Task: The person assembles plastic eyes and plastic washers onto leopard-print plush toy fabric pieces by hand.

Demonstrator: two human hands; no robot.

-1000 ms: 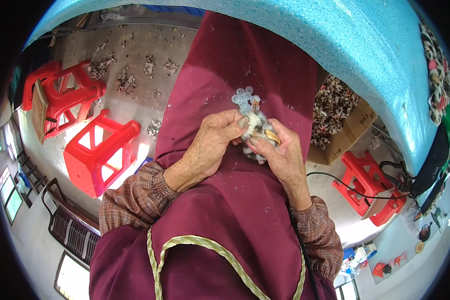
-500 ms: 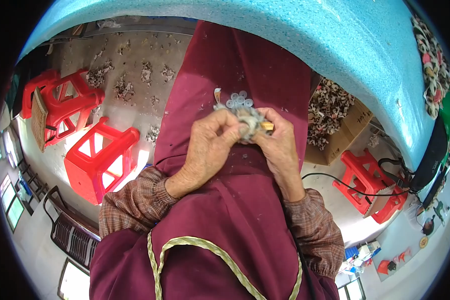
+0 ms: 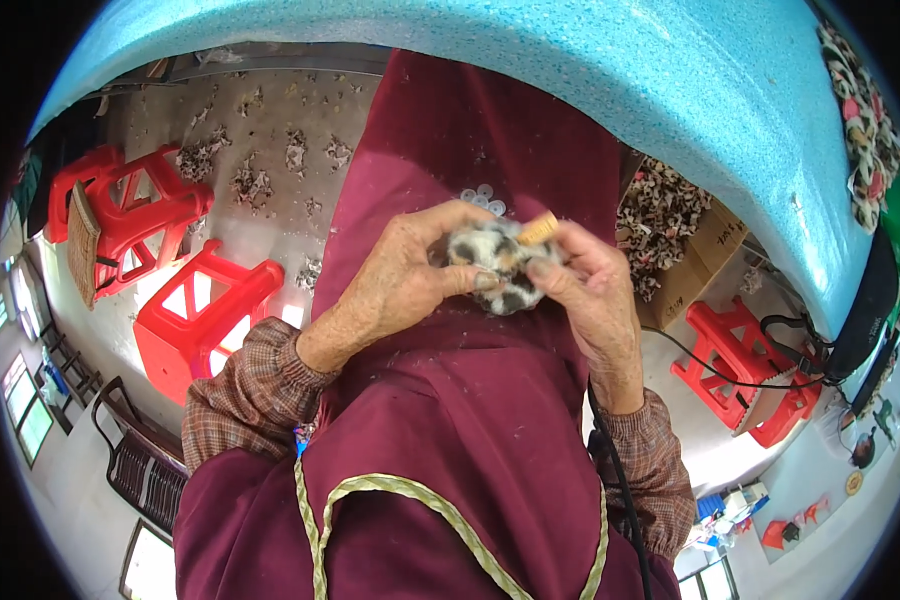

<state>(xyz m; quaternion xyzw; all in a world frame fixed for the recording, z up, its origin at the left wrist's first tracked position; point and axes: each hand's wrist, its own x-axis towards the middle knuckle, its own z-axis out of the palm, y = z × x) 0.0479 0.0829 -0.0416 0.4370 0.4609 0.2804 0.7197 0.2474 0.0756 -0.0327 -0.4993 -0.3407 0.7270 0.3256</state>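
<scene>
Above my lap, a small furry bundle of white, grey and black patched plush cloth [image 3: 488,262] sits between both hands. My left hand [image 3: 402,275] is closed round its left side, with thumb and fingers pinching it. My right hand [image 3: 598,285] is closed at the bundle's right side, its thumb against the plush. A short tan, wood-coloured stick-like piece [image 3: 538,229] sticks out from the right fingers over the bundle; its other end is hidden. Just beyond, several small translucent plastic discs [image 3: 483,198] lie on the maroon apron [image 3: 450,390].
A speckled blue table edge [image 3: 570,60] curves across the top. To the right stands a cardboard box [image 3: 692,262] full of patterned plush pieces [image 3: 660,205]. Red plastic stools [image 3: 205,310] stand on both sides. Plush scraps [image 3: 250,182] litter the floor at left.
The bundle has been turned and now shows more of its patched surface. My hands have moved apart, the right one outward, and the tan piece now points up higher.
</scene>
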